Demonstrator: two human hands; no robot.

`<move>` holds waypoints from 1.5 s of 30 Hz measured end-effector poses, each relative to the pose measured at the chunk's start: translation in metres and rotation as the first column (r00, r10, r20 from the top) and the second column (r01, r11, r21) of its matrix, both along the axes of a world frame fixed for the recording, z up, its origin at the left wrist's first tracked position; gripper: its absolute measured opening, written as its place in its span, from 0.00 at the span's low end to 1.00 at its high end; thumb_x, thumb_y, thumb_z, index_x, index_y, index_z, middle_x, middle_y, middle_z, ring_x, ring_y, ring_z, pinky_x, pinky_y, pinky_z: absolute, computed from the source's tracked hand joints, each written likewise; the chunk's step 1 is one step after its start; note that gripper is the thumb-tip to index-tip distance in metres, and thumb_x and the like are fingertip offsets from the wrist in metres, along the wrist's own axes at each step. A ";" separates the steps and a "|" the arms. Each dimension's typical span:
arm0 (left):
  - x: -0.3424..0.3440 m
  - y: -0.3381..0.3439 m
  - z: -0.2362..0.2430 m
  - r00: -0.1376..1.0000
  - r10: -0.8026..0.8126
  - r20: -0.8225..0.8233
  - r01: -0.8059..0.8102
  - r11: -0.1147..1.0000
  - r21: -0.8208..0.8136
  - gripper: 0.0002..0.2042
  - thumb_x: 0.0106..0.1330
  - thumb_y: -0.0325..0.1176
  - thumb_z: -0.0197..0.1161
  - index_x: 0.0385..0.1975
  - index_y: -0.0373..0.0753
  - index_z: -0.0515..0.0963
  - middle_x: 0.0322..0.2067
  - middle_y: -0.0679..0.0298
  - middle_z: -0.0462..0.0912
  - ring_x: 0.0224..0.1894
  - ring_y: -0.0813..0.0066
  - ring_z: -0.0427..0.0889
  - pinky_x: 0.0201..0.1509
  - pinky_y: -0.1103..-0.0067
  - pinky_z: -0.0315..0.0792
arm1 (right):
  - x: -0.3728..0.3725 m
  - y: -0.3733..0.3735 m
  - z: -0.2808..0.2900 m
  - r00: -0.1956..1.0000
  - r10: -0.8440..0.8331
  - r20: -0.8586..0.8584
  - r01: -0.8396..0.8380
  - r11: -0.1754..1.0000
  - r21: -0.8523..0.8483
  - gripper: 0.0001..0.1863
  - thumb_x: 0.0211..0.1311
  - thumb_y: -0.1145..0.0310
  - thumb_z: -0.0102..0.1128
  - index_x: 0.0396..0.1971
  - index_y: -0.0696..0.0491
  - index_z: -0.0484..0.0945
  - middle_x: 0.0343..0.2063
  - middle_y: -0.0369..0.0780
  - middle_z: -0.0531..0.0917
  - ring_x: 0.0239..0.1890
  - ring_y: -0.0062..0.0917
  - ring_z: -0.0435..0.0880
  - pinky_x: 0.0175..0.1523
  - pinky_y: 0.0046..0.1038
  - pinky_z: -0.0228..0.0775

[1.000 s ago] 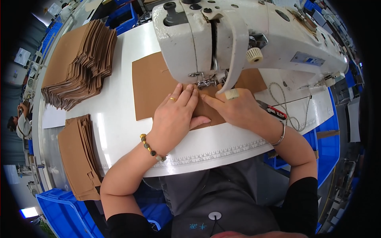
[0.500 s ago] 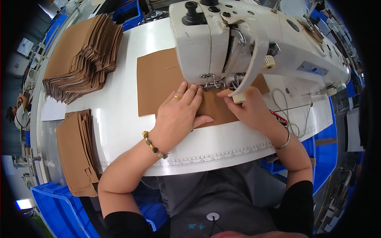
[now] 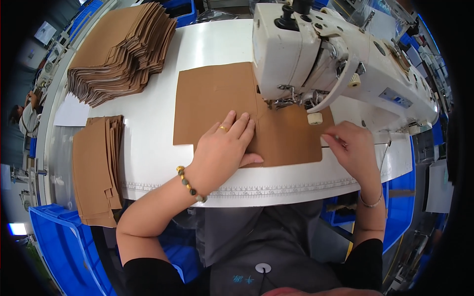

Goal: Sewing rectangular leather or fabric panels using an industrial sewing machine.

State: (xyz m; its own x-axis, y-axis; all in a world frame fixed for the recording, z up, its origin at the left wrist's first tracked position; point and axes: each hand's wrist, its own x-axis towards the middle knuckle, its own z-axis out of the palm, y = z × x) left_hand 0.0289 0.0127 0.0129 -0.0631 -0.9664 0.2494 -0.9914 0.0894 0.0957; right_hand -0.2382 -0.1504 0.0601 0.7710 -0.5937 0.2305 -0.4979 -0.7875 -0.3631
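A flat brown panel (image 3: 215, 93) lies on the white sewing table, with a seam line running across it beside the presser foot of the sewing machine (image 3: 284, 54). My left hand (image 3: 224, 148) rests flat on the panel's near middle part, fingers stretched out and thumb to the right. A ring and a beaded bracelet are on that hand and wrist. At the panel's right edge, my right hand (image 3: 353, 148) is closed, thumb and forefinger pinched on the edge. Its other fingers curl into the palm, and what may lie inside them is hidden.
A tall stack of brown panels (image 3: 118, 49) stands at the far left. Nearer, a smaller stack of brown pieces (image 3: 94, 170) reaches the table's edge. A printed ruler strip (image 3: 256, 190) follows the front edge. Blue bins (image 3: 64, 241) stand below on both sides.
My right hand has moved right, from beside the presser foot to the panel's right edge. The panel now shows more fully beside the machine head. My left hand stays on it. The whole view has shifted.
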 end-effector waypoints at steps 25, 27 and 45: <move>-0.038 0.076 0.011 0.828 0.257 -0.499 -0.274 0.961 0.039 0.08 0.62 0.27 0.68 0.30 0.37 0.73 0.30 0.59 0.77 0.35 0.54 0.76 0.41 0.65 0.69 | 0.048 0.113 -0.033 0.973 0.189 0.132 -0.203 0.974 0.100 0.16 0.58 0.59 0.71 0.39 0.51 0.77 0.28 0.37 0.80 0.25 0.31 0.82 0.28 0.30 0.71; -0.037 0.076 0.011 0.825 0.241 -0.512 -0.265 0.964 0.026 0.08 0.63 0.27 0.68 0.31 0.37 0.73 0.29 0.60 0.77 0.34 0.55 0.77 0.40 0.66 0.68 | 0.054 0.115 -0.034 0.977 0.197 0.078 -0.204 0.975 0.087 0.14 0.60 0.58 0.69 0.36 0.50 0.76 0.26 0.36 0.78 0.24 0.30 0.81 0.26 0.30 0.70; 0.036 0.187 0.021 0.343 0.371 -0.863 0.044 0.912 0.409 0.07 0.56 0.22 0.76 0.27 0.35 0.82 0.24 0.68 0.86 0.26 0.85 0.82 0.31 0.85 0.75 | -0.017 0.063 -0.056 0.894 -0.350 0.279 0.268 0.918 0.292 0.06 0.64 0.72 0.68 0.31 0.57 0.79 0.20 0.34 0.74 0.22 0.14 0.67 0.27 0.20 0.59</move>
